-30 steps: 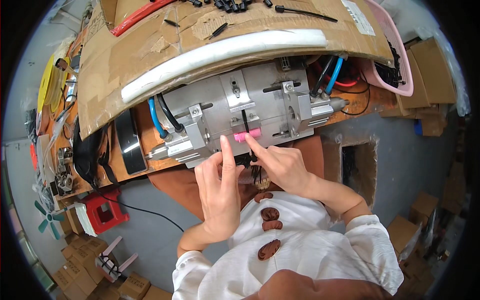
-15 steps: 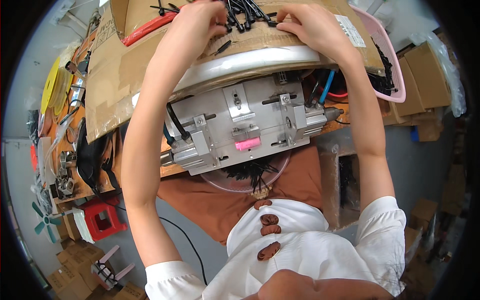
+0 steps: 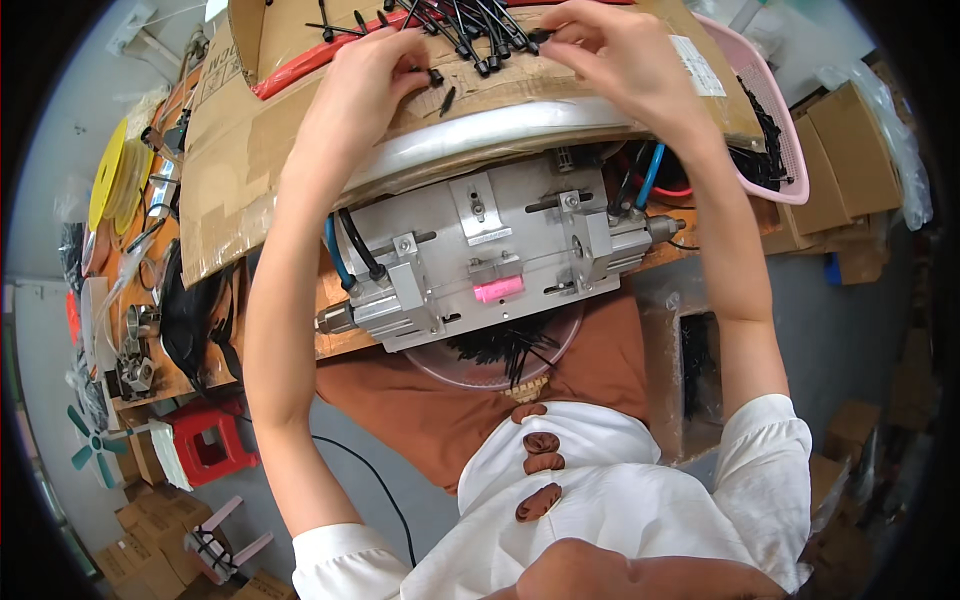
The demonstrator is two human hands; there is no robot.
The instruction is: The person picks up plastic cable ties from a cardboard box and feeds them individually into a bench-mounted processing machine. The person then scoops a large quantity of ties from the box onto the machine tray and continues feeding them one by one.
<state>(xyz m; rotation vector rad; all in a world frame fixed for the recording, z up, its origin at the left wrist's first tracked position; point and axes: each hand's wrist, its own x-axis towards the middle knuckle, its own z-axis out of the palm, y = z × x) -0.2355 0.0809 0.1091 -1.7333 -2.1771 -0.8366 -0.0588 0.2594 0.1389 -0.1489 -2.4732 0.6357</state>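
Observation:
Thin black rods with thick heads [image 3: 485, 35] lie in a loose pile on a cardboard sheet [image 3: 300, 125] at the far side. Left of the pile, my left hand [image 3: 375, 80] is closed in a pinch, with the dark head of one rod showing at its fingertips. My right hand [image 3: 615, 55] is at the pile's right edge, thumb and finger pinched on a dark piece whose length is mostly hidden. One short black piece [image 3: 448, 100] lies apart, nearer me. Closer still stands a metal fixture [image 3: 520, 240] with a pink block [image 3: 498, 289] at its front edge.
A clear bowl of black parts [image 3: 470, 375] sits on my lap below the fixture. A pink basket [image 3: 795, 150] of black pieces is at the right. Blue and black hoses [image 3: 340, 255] rise beside the fixture. A yellow spool [image 3: 108, 178] and red stool [image 3: 208, 445] are left.
My left hand has drawn back toward me and left, away from the pile, with the rod's head at its fingertips. My right hand has shifted slightly left. The view has moved a little.

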